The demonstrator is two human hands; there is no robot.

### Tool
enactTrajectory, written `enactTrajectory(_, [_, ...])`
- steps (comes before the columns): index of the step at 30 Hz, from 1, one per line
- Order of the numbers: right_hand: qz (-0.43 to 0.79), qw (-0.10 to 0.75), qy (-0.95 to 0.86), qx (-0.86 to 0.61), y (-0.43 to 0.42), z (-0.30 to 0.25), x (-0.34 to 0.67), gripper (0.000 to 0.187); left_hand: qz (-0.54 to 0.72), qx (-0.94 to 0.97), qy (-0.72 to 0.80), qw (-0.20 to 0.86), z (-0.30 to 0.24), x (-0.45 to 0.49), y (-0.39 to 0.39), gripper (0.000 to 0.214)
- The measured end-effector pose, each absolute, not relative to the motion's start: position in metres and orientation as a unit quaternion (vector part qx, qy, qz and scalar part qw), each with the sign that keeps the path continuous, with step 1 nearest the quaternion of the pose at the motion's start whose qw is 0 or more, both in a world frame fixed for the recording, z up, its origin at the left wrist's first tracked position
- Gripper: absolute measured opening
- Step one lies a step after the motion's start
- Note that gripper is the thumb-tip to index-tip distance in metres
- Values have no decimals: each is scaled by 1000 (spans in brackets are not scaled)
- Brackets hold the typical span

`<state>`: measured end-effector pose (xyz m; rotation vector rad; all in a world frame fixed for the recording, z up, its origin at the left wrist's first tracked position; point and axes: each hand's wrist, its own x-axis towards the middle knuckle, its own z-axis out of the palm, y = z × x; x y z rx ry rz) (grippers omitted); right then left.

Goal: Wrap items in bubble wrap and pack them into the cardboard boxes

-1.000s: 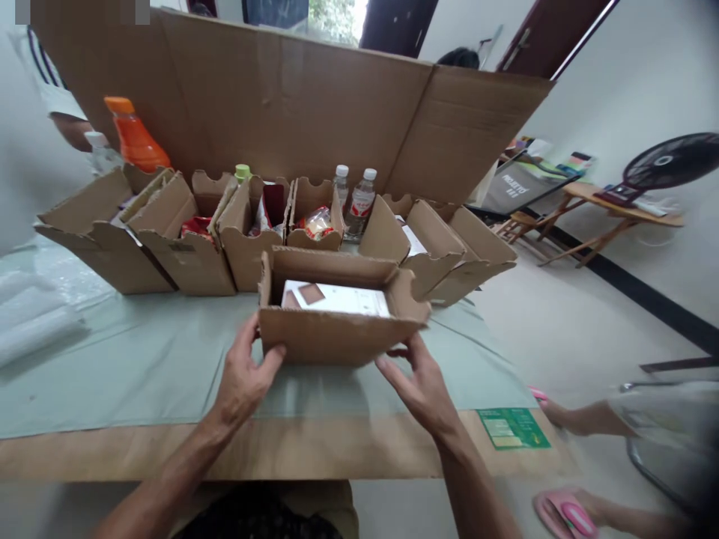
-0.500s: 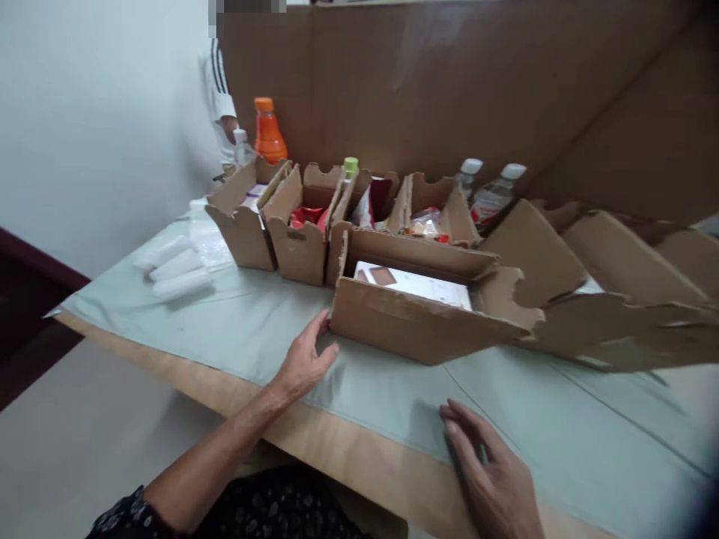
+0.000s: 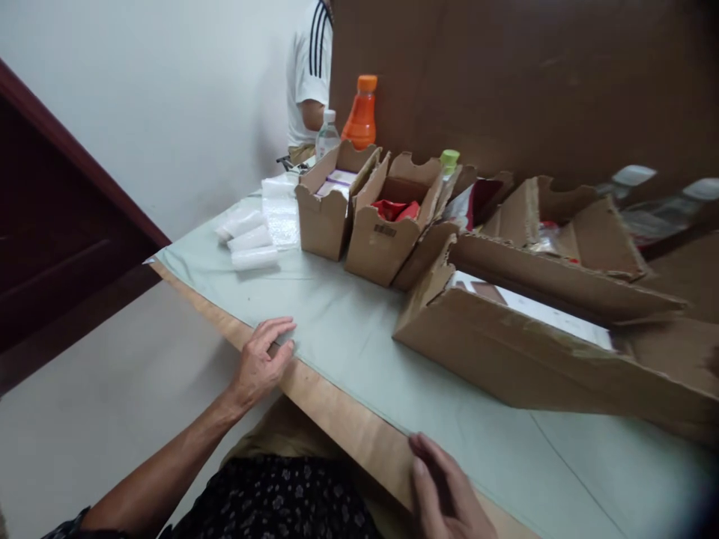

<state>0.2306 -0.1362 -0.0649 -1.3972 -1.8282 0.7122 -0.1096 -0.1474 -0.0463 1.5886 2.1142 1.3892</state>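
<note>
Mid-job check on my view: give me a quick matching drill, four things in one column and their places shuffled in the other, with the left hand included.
1. left hand
2. white carton
3. white plastic rolls
4. orange bottle

A. behind the leftmost cardboard box
B. inside the nearest cardboard box
C. by the wooden table edge
D. on the pale green cloth, left of the boxes

Pairs: 1-C, 2-B, 3-D, 4-A
</note>
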Motion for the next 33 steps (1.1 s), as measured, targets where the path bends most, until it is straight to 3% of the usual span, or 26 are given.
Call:
enactTrajectory(4, [281,334,-772,-462,-134,-55,185,24,420,549,722,-27,-34,-153,-150,24])
enactTrajectory(7, [270,331,-796,-429,-129,-48,162,24,365,538,750,-127,-20,-204,-117,35])
enactTrajectory(9, [266,334,-803,-416,-129,-45,152,23,327,519,778,-131,-14,-234,-89,42])
enactTrajectory(12, [280,337,-798,-414,-137,-45,147,22,312,510,794,-112,-7,-253,-68,24])
enactTrajectory(15, [324,335,-762,-449,-143,-45,153,23,390,497,770,-90,-1,-236,-86,11])
enactTrajectory(17, [372,333,-718,-485,-144,-40,157,26,490,462,739,9,-1,-207,-112,13])
enactTrajectory(20, [425,366,-663,-495,-140,-25,155,39,617,376,627,292,-8,-149,-150,20])
enactTrajectory(24, [504,406,-633,-426,-137,-8,138,70,662,238,481,523,-21,-70,-177,28])
enactTrajectory(28, [542,430,-588,-419,-150,-3,135,51,605,200,391,664,-21,-30,-190,46])
enactTrajectory(30, [479,451,-600,-455,-160,-1,142,41,589,228,343,695,-17,-26,-196,60])
enactTrajectory(33, [387,453,-634,-493,-173,1,154,46,581,302,319,686,-14,-25,-203,67])
